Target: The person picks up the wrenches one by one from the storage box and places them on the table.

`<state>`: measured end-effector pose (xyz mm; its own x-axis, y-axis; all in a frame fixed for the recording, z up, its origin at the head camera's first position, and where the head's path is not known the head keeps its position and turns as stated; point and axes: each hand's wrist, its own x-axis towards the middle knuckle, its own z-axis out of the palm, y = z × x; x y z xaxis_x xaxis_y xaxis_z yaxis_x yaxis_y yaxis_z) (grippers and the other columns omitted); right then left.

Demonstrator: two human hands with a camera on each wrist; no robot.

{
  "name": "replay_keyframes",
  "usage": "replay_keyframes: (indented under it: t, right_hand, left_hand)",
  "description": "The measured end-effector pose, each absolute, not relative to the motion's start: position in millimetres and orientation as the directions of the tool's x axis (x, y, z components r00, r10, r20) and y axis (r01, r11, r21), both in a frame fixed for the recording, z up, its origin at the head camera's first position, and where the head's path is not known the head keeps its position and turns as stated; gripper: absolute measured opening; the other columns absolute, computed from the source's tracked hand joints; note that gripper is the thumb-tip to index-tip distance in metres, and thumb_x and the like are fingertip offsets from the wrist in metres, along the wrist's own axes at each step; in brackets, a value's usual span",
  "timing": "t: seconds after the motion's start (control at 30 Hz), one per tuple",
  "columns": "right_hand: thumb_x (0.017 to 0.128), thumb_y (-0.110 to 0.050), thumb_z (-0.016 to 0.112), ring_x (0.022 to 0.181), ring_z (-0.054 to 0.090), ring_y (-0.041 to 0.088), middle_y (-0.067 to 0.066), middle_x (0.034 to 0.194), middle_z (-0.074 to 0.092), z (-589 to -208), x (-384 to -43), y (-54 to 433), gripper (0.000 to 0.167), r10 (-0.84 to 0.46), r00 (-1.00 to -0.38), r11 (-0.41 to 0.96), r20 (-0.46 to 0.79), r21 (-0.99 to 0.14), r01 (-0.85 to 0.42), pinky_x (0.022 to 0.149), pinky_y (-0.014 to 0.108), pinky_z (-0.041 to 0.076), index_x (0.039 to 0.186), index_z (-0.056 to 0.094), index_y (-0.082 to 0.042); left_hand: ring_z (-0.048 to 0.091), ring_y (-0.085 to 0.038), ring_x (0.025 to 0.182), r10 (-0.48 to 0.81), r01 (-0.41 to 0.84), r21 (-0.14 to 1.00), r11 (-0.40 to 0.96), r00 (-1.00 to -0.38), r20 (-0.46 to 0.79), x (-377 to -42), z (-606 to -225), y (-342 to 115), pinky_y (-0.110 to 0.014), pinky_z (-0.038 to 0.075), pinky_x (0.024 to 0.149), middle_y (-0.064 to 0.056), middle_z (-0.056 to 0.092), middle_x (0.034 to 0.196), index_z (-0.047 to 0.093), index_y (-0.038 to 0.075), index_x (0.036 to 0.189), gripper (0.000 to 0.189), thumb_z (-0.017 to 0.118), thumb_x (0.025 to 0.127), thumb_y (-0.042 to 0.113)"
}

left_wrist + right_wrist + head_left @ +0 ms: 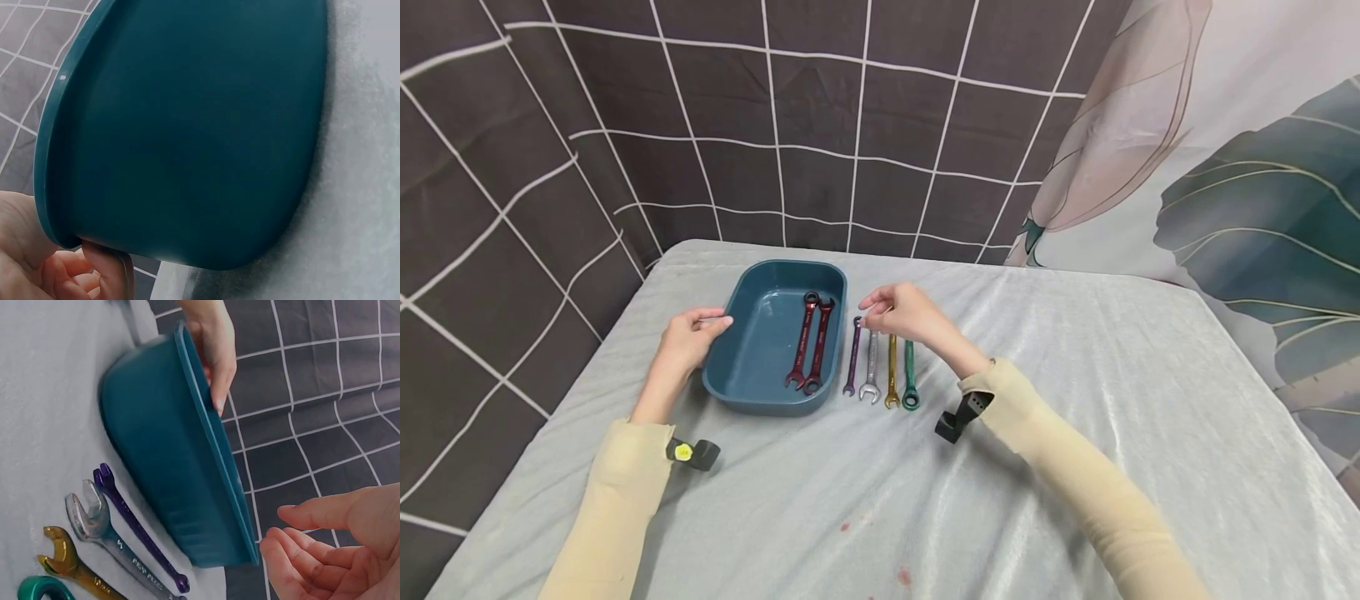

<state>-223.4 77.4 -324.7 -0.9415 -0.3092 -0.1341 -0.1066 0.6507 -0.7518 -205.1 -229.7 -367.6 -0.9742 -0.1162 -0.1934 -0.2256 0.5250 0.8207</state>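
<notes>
Far left: dark grey cloth with a white grid [490, 200]. Next, cream knit left sleeve [613, 500] with a black wrist camera [703, 455]; its round yellow sticker [682, 452] has marks too small to read. Left hand [685, 340]: grip closed on the bin rim, thumb over it, fingers outside below. Bin = blue-teal rounded rectangular tub [765, 333] on the pale grey velvety surface [805, 492]. Inside, along its right side: two dark red metallic combination wrenches [805, 340], near each other, flipped end for end; lettering on the handles, illegible. Just right of the bin, on the surface, side by side: slim purple metallic wrench [853, 358], silver metal wrench [872, 367], gold metallic wrench [892, 371], green metallic wrench [910, 371]. Silver stamping looks like "14" in the right wrist view, rest blurred; gold's mark unreadable. Right hand [910, 315] hovers over the row's far ends: grip loose, thumb apart from bent fingers, nothing held. Far right: white leaf-print cloth [1127, 192].
</notes>
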Motion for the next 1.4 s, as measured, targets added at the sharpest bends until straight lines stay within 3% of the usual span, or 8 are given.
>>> replay_keyframes:
  t: [0.13,0.4,0.87,1.03,1.17,1.4]
  right_hand:
    - [0.082,-0.01,0.06,0.069,0.057,0.011,0.004,0.079,0.067,-321.7,-224.6,71.3,0.026,-0.323,-0.938,0.658,-0.123,-0.741,-0.129,0.063,0.021,0.043,0.106,0.07,-0.003]
    - [0.085,-0.014,0.068,0.064,0.056,0.011,0.002,0.074,0.065,-316.7,-227.0,60.5,0.025,-0.341,-0.935,0.675,-0.101,-0.718,-0.169,0.063,0.023,0.044,0.108,0.07,-0.003]
    - [0.087,-0.017,0.068,0.068,0.057,0.012,0.005,0.084,0.07,-306.6,-234.2,37.9,0.027,-0.375,-0.92,0.684,-0.114,-0.704,-0.192,0.062,0.023,0.044,0.11,0.069,-0.003]
    - [0.087,-0.015,0.069,0.081,0.067,0.023,0.009,0.09,0.072,-305.8,-235.9,28.2,0.025,-0.377,-0.916,0.661,-0.139,-0.733,-0.16,0.066,0.023,0.05,0.109,0.068,-0.003]
    - [0.088,-0.013,0.068,0.087,0.069,0.028,0.013,0.09,0.072,-306.4,-237.3,18.5,0.024,-0.39,-0.908,0.626,-0.153,-0.767,-0.14,0.073,0.027,0.054,0.109,0.067,-0.001]
    - [0.088,-0.013,0.068,0.079,0.068,0.021,0.016,0.095,0.072,-308.6,-240.7,7.1,0.026,-0.396,-0.905,0.624,-0.156,-0.768,-0.141,0.073,0.024,0.054,0.11,0.067,0.0]
  left_hand:
    - [0.051,-0.003,0.074,-0.116,-0.227,0.819,0.527,-0.974,-0.195,-204.8,-367.0,-229.4,-0.019,0.044,0.061,-0.022,0.056,0.121,0.048,-0.001,0.138,0.051,0.052,0.099,0.032]
    - [0.051,-0.006,0.077,-0.113,-0.224,0.815,0.535,-0.974,-0.194,-205.1,-366.7,-229.8,-0.02,0.044,0.062,-0.023,0.055,0.124,0.048,0.0,0.138,0.051,0.051,0.099,0.033]
    - [0.052,-0.009,0.081,-0.119,-0.222,0.811,0.542,-0.975,-0.187,-205.6,-366.1,-228.7,-0.019,0.042,0.065,-0.025,0.056,0.126,0.048,-0.001,0.137,0.051,0.051,0.099,0.033]
    - [0.054,-0.014,0.089,-0.116,-0.212,0.813,0.542,-0.977,-0.178,-205.9,-366.2,-229.1,-0.019,0.042,0.069,-0.026,0.055,0.128,0.048,-0.002,0.137,0.05,0.051,0.099,0.031]
    - [0.054,-0.012,0.087,-0.115,-0.214,0.81,0.545,-0.977,-0.181,-205.7,-366.1,-229.8,-0.018,0.042,0.067,-0.026,0.056,0.128,0.048,-0.002,0.137,0.051,0.051,0.099,0.032]
    - [0.055,-0.018,0.093,-0.113,-0.227,0.812,0.538,-0.974,-0.198,-205.6,-364.0,-228.3,-0.019,0.042,0.068,-0.026,0.055,0.129,0.047,-0.001,0.138,0.052,0.051,0.099,0.033]
